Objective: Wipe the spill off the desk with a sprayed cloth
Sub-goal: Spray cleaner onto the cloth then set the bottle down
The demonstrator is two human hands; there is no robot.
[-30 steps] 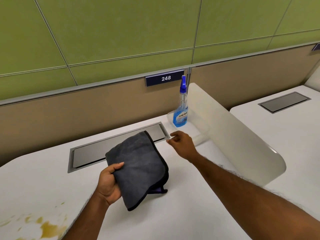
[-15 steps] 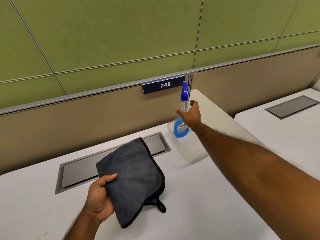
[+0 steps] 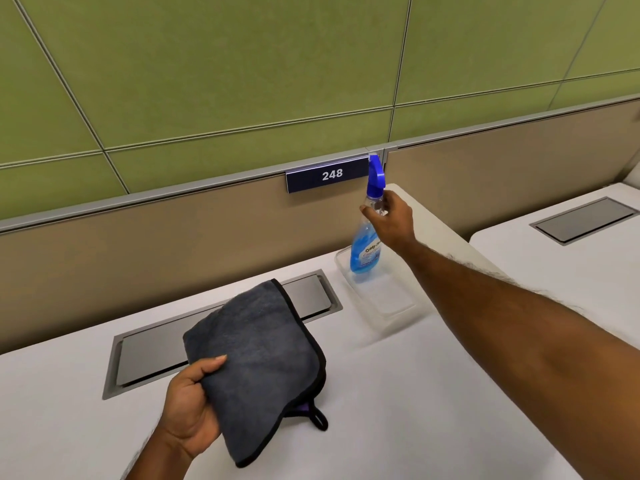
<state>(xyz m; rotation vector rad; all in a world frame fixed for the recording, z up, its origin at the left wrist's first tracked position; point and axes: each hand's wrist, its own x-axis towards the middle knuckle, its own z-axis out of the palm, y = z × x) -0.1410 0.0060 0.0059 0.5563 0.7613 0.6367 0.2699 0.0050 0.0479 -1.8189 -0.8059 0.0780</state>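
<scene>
My left hand [image 3: 188, 401] holds a folded dark grey cloth [image 3: 258, 365] just above the white desk [image 3: 398, 410], thumb on top of the fabric. My right hand [image 3: 391, 220] reaches to the back of the desk and grips the clear neck of a spray bottle [image 3: 365, 249] with blue liquid and a blue trigger head. The bottle tilts slightly, its base at the far end of a clear plastic tray [image 3: 381, 299]. The spill is out of view.
A grey metal cable flap [image 3: 145, 355] is set into the desk behind the cloth. A tan partition with a "248" plate [image 3: 327, 175] runs along the back. A white divider panel [image 3: 440, 230] separates this desk from the neighbouring desk [image 3: 571, 271].
My right hand went from the tray's near edge to the bottle, closed around its neck and began tilting it. The view shifted, so the yellow spill at lower left dropped out of sight.
</scene>
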